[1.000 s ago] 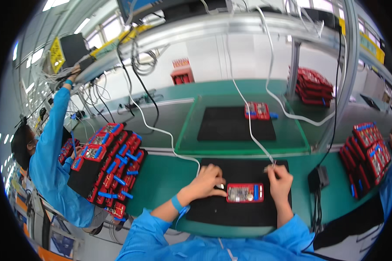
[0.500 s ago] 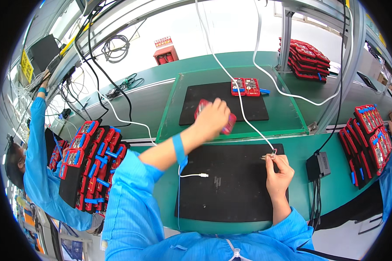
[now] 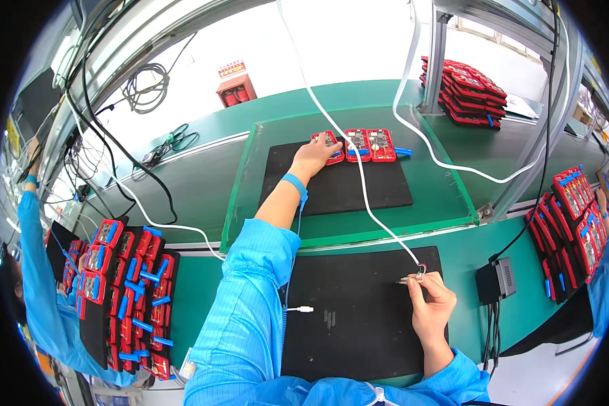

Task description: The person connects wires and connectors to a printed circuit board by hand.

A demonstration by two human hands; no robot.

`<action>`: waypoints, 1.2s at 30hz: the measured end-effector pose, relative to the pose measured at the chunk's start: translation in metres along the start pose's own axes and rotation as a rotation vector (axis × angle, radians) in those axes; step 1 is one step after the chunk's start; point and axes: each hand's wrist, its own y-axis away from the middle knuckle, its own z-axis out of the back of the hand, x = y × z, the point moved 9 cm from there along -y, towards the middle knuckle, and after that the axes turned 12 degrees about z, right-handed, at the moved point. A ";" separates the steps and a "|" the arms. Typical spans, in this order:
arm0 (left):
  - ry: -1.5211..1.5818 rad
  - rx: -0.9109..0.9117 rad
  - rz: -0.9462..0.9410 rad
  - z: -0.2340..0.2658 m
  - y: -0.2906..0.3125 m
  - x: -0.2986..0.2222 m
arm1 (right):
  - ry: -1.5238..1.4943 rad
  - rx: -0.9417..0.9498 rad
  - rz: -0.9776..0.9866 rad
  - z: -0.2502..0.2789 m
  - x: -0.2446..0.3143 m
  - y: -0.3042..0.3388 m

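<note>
My left hand [image 3: 311,158] reaches to the far black mat [image 3: 379,189], its fingers closed around a red fixture [image 3: 331,139] that bears a circuit board. To the right of it, two similar red fixtures [image 3: 357,145] stand side by side with blue levers at their lower edges. A blue wrist strap [image 3: 295,183] circles my left wrist, with a coiled cord hanging from it. Over the right side of the near black mat [image 3: 358,338], my right hand [image 3: 432,304] pinches a small pin-tipped connector [image 3: 413,277] at the end of a white cable [image 3: 384,227].
Red fixtures are stacked on black boards at left [image 3: 132,291], at right [image 3: 575,223] and at back right [image 3: 470,95]. A black box [image 3: 495,279] with cables stands right of the near mat. A white plug [image 3: 304,309] lies on that mat. Co-workers' blue sleeves show at both sides.
My left hand has carried the red fixture forward onto the far mat, left of the other two. My right hand keeps its pinch on the connector, almost in place. The view has shifted slightly.
</note>
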 end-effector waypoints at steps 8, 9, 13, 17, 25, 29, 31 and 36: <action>0.425 0.139 0.088 0.033 0.030 -0.001 | -0.045 0.019 -0.038 -0.005 -0.006 0.004; 0.415 0.135 0.130 0.040 0.043 0.010 | -0.069 0.039 -0.039 -0.009 -0.005 0.006; 0.596 -0.245 0.174 0.146 0.104 0.019 | -0.143 0.004 -0.038 -0.009 -0.007 0.013; 0.392 -0.428 0.169 0.271 0.216 0.031 | -0.169 0.058 -0.050 -0.007 -0.014 0.019; -0.458 -0.267 1.132 0.352 0.453 0.198 | -0.141 0.155 0.059 -0.018 0.006 0.016; -0.457 -0.238 1.097 0.317 0.493 0.223 | -0.164 0.153 0.053 -0.021 0.003 0.016; -0.441 -0.307 1.034 0.308 0.495 0.219 | -0.164 0.148 0.059 -0.021 0.003 0.017; -0.638 -0.458 0.807 0.313 0.477 0.184 | -0.144 0.151 0.068 -0.018 -0.004 0.017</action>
